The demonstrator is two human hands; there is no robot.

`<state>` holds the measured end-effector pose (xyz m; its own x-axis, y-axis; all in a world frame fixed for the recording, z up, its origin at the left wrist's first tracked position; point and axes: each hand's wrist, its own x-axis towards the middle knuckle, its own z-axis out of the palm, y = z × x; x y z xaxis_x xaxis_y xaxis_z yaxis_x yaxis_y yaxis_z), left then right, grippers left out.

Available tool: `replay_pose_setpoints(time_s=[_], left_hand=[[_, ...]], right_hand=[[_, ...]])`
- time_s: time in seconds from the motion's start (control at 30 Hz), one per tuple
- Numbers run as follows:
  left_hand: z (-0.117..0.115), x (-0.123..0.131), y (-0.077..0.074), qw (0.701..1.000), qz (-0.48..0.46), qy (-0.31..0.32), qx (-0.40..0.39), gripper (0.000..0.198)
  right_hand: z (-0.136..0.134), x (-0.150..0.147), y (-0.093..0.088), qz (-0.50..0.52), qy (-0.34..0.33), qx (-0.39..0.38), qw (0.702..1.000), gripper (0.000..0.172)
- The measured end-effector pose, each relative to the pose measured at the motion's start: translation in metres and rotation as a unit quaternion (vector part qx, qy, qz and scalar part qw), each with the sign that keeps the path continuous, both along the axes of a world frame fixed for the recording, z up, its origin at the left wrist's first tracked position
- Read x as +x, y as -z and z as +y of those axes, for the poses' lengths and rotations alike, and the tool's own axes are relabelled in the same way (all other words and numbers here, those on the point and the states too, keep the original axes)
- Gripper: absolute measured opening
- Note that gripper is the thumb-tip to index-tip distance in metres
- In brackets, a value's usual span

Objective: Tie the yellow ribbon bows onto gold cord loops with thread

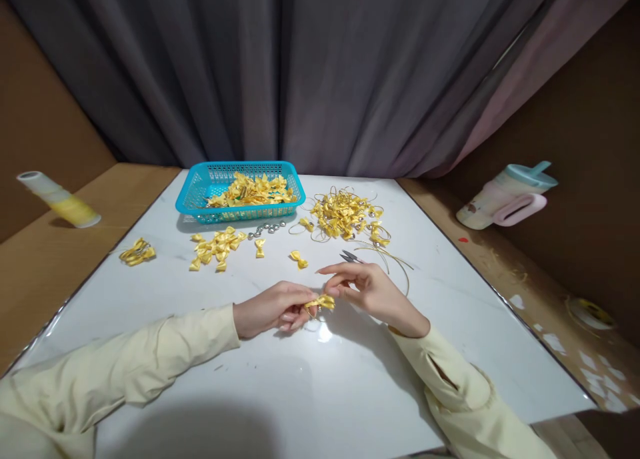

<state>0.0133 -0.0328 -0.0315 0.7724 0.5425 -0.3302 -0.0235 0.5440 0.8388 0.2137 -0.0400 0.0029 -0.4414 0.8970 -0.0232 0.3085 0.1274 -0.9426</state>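
A yellow satin ribbon bow (321,302) with a thin gold cord loop hanging beneath it is pinched between the thumb and fingers of my left hand (280,307). Just to the right, my right hand (367,289) is held close to the bow. Its thumb and a finger are pressed together while the index finger stretches out above; what they grip, if anything, is too small to make out. Behind my right hand lies a pair of small scissors (351,257), partly hidden by it. Two loose bows, one being this yellow bow (299,259), lie beyond my hands.
At the back stands a blue basket (183,202) of bows. Before it are a bow pile (220,247), silver beads (270,228) and a bundle (137,252). Corded bows (345,213) heap at right. A thread cone (63,202), tumbler (493,195) and spool (593,312) flank the table.
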Motion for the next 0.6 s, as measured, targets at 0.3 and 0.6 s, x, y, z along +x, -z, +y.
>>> replay_pose_setpoints(time_s=[0.3,0.6], left_hand=[[0.003,0.0,-0.004,1.0,-0.003,-0.023,-0.002,0.027],[0.011,-0.002,-0.003,0.996,0.012,0.007,0.083,0.024]], right_hand=[[0.001,0.005,-0.005,-0.049,0.006,0.061,0.997,0.047],[0.014,-0.009,-0.012,-0.056,-0.024,0.086,0.994,0.045]])
